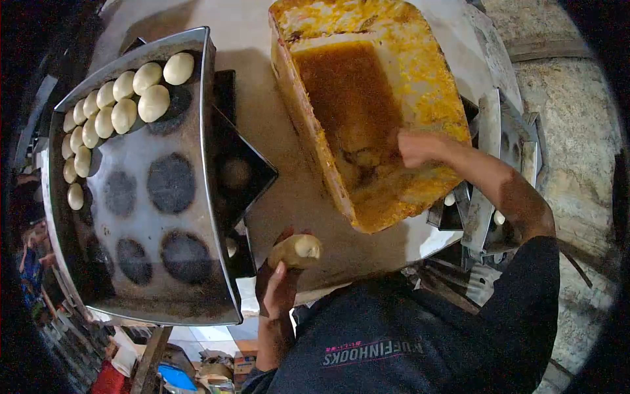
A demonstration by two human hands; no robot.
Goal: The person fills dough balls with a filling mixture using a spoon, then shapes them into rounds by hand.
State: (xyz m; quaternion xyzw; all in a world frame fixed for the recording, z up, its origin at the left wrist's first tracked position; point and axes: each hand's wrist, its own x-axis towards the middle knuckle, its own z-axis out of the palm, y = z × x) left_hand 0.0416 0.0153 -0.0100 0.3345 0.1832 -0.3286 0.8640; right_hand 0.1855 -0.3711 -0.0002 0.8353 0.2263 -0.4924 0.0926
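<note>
My left hand (278,292), near the table's front edge, is closed around a lump of pale dough (295,251), with a rounded bulge at its right end. Inside a large tub (433,65) smeared with yellow-orange residue, my right hand (417,148) is closed, its fingertips hidden. It is above a brown, wet-looking layer (348,85) at the tub's bottom; whether it grips anything does not show. On the left, a metal baking tray (144,207) carries rows of smooth dough balls (124,115) at its far left part.
Dark round marks (172,184) cover the tray's surface. Beneath it, more trays (246,164) stick out to the right. Further metal trays (491,164) with a few dough pieces stand right of the tub, beside a rough wall (564,171).
</note>
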